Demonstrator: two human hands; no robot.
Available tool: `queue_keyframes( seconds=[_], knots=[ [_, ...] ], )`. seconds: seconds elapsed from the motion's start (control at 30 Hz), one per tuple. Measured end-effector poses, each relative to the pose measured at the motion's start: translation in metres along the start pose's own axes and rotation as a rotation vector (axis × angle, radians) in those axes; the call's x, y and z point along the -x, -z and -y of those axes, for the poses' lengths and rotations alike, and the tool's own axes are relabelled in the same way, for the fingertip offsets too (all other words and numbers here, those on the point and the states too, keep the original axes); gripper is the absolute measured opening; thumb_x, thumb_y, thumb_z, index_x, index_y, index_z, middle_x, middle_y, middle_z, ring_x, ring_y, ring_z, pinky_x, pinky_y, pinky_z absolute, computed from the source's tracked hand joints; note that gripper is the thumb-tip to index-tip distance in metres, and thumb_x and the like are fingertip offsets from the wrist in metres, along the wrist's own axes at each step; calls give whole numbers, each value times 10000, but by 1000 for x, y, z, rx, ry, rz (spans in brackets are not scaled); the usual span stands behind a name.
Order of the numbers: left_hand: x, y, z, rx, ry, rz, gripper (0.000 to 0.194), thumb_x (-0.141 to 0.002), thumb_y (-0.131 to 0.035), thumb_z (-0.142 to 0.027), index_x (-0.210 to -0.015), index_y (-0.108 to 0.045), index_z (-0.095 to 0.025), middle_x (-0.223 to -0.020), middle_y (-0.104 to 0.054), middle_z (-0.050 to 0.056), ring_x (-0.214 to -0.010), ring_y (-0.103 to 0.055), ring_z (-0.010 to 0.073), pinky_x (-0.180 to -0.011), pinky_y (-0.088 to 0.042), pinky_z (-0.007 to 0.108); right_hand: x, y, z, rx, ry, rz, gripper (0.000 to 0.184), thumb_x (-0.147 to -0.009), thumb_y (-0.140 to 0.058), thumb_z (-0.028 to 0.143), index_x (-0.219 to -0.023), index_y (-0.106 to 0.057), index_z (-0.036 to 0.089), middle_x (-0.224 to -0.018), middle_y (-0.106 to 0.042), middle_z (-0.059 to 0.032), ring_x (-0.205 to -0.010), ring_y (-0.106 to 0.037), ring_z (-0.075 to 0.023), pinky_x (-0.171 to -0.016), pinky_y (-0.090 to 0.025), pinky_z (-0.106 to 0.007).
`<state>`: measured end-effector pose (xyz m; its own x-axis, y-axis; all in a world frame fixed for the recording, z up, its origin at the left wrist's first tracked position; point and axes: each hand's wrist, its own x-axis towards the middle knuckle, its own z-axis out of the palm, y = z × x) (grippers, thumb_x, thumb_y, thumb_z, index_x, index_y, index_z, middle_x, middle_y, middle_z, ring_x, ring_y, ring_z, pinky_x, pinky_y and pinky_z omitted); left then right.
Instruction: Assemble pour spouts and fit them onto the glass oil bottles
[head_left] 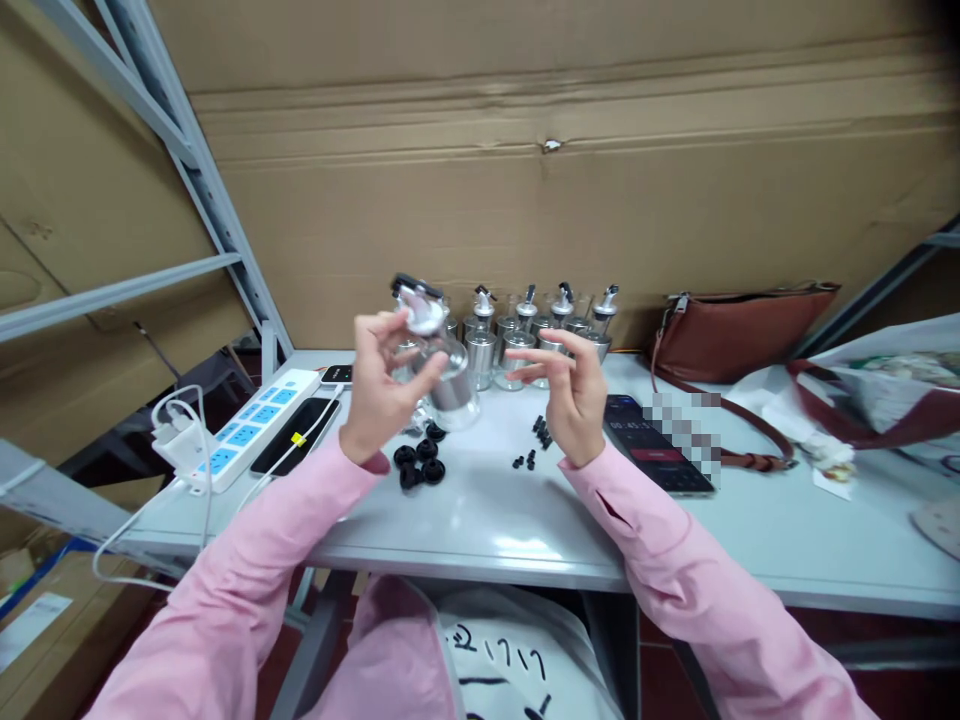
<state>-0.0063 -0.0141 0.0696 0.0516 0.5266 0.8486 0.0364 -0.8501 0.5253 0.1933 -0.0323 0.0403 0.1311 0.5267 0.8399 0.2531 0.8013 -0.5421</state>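
My left hand [382,385] is raised above the table and grips a clear glass bottle [450,385] with a metal band, tilted, its spout cap [420,305] near my fingertips. Just to the right of the bottle my right hand [574,395] is held up with the fingers loosely spread and nothing in it. Below my hands lie several black rubber rings [420,465] and small black plugs [534,445]. A row of finished bottles with pour spouts [540,335] stands at the back of the table.
A white-and-blue power strip [247,425] with a plugged charger and a black phone [296,435] lie at the left. A second phone [656,445] lies at the right, beside a brown handbag [739,330] and a plastic bag [885,390]. Cardboard lines the wall behind.
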Motion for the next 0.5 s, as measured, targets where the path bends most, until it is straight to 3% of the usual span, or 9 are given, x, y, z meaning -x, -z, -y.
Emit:
queue_keyframes(
  seconds=[0.1, 0.2, 0.5],
  knots=[
    [-27, 24, 22, -149, -7, -52, 479, -745, -704, -299, -1088, -375, -240, -1153, -511, 59, -942, -623, 160, -786, -548, 308, -3, -1, -7, -48, -85, -35, 244, -925, -400, 403, -1075, -498, 238, -876, -712, -22, -608, -686, -133, -545, -500, -268],
    [-37, 39, 52, -281, 33, -79, 485, -721, -718, -270, -1073, -389, -209, -1103, -535, 65, -922, -619, 164, -828, -517, 347, -4, 0, -10, -101, -161, -53, 251, -917, -412, 417, -1042, -505, 220, -842, -714, -20, -573, -674, -125, -516, -479, -248],
    [-30, 42, 122, -391, 232, -24, 546, -692, -656, -134, -1160, -381, -192, -1008, -569, 50, -845, -605, 164, -870, -463, 369, -1, 2, -17, -135, -296, -47, 298, -883, -442, 483, -988, -511, 213, -748, -701, 4, -511, -641, -114, -503, -464, -239]
  ],
)
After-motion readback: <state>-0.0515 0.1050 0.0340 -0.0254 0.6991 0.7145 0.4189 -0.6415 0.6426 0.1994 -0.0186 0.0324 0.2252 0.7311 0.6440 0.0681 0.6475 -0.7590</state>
